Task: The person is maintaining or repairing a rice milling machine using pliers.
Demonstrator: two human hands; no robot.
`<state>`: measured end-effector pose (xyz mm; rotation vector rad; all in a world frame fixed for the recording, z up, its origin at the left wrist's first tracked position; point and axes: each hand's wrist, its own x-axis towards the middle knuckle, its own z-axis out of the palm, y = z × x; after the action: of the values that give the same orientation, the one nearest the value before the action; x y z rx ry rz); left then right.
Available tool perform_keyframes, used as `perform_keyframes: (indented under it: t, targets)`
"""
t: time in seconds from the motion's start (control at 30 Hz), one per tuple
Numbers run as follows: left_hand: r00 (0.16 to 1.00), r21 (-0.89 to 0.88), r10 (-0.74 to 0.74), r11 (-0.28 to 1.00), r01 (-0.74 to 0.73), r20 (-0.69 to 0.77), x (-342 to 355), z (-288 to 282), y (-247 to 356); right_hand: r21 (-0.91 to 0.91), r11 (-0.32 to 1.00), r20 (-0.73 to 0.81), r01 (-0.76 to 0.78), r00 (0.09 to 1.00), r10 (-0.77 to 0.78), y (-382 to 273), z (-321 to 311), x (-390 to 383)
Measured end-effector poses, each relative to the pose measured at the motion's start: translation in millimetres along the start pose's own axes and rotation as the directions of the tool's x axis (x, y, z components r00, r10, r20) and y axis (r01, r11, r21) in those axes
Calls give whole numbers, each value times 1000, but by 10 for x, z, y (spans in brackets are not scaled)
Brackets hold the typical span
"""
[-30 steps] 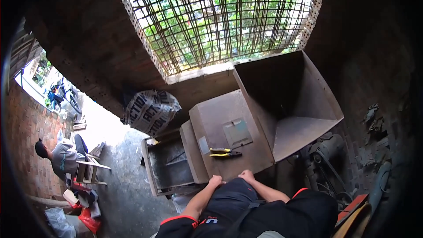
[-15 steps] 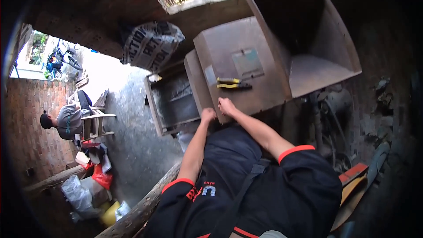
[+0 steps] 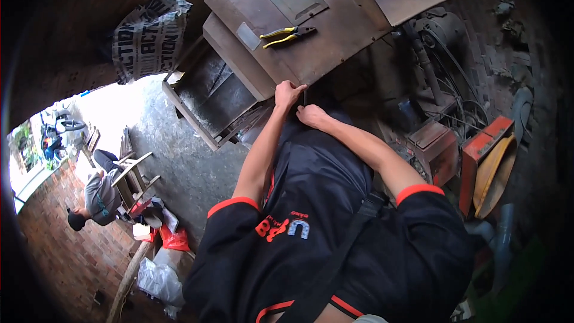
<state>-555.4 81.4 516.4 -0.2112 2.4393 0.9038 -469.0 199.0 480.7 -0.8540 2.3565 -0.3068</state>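
At the centre, the brown metal machine housing (image 3: 335, 30) is presenting its near corner to two bare hands. The left hand (image 3: 289, 93) is bending over that corner; the right hand (image 3: 312, 115) is curling just below it, at about four o'clock from the left. Whether either is gripping anything small or standing empty, one cannot tell. Half a second earlier, the right was lying higher than the left; now the left is lying higher. The housing is also appearing higher in view.

Taking the hands as the clock's centre, one pair of pliers (image 3: 302, 32), with two yellow handles, is resting on the housing at twelve, one hatch plate (image 3: 293, 1) beyond. One pale label (image 3: 248, 36) is showing at eleven, its print too small to read. One sack (image 3: 149, 42) at ten is bearing bold dark lettering; the black shirt (image 3: 317, 215) at six is carrying orange and pale lettering. One seated person (image 3: 101, 197) is appearing at eight.
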Motion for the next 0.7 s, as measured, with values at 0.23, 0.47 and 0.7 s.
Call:
perform_keyframes:
  t: [0.23,0.47,0.7]
  targets:
    - [952,-470,-267,827,308,152,51,345,-161,-87,995,-226,47,972,-66,311,-303,-578]
    - [887,-549,-353,697,461,297,199,238,-91,115,993,-498,29,867,32,318,-476,-803]
    - [828,-789,-440,341,512,347,271,336,-182,494,869,-527,22,802,279,-45,-532,-689]
